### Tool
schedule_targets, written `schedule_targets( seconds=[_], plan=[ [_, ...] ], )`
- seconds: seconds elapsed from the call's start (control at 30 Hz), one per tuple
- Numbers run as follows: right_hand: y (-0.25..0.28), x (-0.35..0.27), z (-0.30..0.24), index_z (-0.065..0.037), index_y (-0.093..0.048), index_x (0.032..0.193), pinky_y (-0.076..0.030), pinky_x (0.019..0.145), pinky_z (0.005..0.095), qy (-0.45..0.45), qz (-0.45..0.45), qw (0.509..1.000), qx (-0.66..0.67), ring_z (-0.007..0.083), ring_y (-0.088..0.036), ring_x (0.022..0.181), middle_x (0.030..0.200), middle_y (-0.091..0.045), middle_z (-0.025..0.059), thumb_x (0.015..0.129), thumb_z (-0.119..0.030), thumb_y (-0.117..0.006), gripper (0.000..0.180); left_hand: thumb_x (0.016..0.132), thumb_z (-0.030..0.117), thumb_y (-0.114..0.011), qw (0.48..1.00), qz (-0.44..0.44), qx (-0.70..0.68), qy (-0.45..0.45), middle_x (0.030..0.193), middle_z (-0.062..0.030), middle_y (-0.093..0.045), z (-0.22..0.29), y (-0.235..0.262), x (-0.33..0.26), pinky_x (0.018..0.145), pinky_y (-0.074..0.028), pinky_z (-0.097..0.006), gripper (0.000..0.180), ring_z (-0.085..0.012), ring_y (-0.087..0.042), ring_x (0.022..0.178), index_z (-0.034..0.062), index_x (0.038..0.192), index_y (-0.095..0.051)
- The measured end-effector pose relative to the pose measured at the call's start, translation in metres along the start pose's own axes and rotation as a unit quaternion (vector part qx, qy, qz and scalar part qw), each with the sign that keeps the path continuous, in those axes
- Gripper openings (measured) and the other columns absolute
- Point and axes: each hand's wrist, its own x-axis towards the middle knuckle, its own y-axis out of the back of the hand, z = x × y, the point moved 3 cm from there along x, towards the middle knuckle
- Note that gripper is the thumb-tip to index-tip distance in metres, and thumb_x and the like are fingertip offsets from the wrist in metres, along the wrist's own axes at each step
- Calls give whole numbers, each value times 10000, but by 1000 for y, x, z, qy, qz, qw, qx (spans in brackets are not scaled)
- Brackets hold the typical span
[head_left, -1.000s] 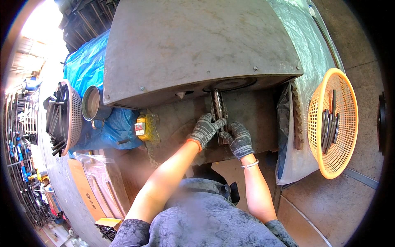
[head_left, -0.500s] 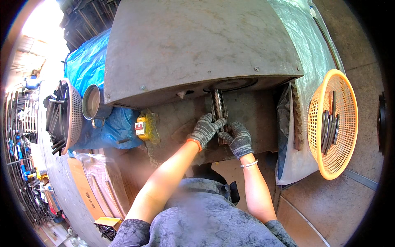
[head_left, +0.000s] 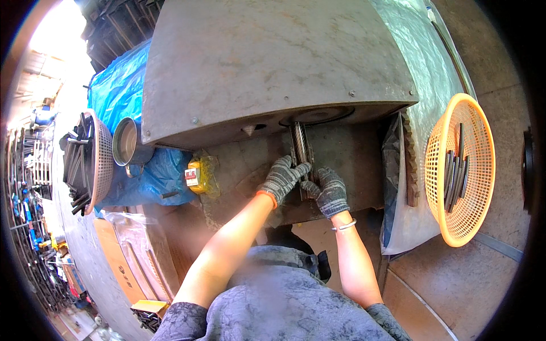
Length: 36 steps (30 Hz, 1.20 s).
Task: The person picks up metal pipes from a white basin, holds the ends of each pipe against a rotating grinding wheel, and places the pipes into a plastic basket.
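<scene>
A shiny, narrow metal rod or guide [head_left: 300,138] juts toward me from under a large grey metal machine cover [head_left: 278,51]. My left hand [head_left: 284,175], in a grey striped knit glove, is closed at the rod's left side, with its thumb and finger across it. My right hand [head_left: 329,190], gloved alike, is curled at the rod's near end on the right, its thumb pointing to the rod. Whatever lies between the right fingers is hidden. Part of a dark round disc [head_left: 318,115] shows under the cover's front edge, above the rod.
An orange basket [head_left: 433,170] with several dark tubes stands at right. A pale basket [head_left: 103,162] full of black tubes is at left, beside a metal mug [head_left: 128,142]. A yellow switch box [head_left: 199,175] sits left of my hands. Blue plastic sheeting [head_left: 122,85] lies beyond.
Both hands stay at the rod in nearly the same pose. The whole view has shifted very slightly.
</scene>
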Motion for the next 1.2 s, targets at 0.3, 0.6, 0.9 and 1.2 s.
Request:
schedule_targets(
  seconds=[0.3, 0.6, 0.9, 1.2],
  plan=[
    [0, -2, 1, -21, -683, 858, -486, 729, 457, -8, 12, 1000, 24, 386, -611, 833, 871, -638, 205, 750, -357, -737, 357, 814, 318, -722, 1000, 5, -5, -2, 833, -169, -668, 24, 3, -10, 667, -479, -355, 399, -235, -581, 714, -52, 943, -648],
    [-2, 0, 1, -27, -678, 842, -480, 719, 465, -30, -5, 999, 11, 389, -604, 824, 854, -637, 198, 737, -357, -753, 354, 821, 434, -685, 995, -1, 95, 10, 1025, -285, -640, 19, 6, -8, 826, -487, -401, 589, -384, -614, 967, -92, 1073, -605],
    [1, 0, 0, -40, -659, 972, -488, 751, 450, -51, -6, 998, 23, 374, -604, 839, 903, -634, 190, 685, -366, -794, 455, 835, 461, -665, 994, -40, 79, 61, 1221, -301, -559, 28, 10, -13, 964, -431, -382, 718, -385, -539, 1150, -111, 1241, -506],
    [5, -11, -31, -28, -595, 1144, -358, 999, 490, 9, 96, 987, -128, 390, -472, 1162, 1239, -512, 226, 641, -363, -811, 642, 834, 397, -696, 999, 11, 26, 41, 1284, -266, -535, 24, 9, -20, 992, -422, -366, 731, -328, -519, 1206, -86, 1320, -440]
  ],
)
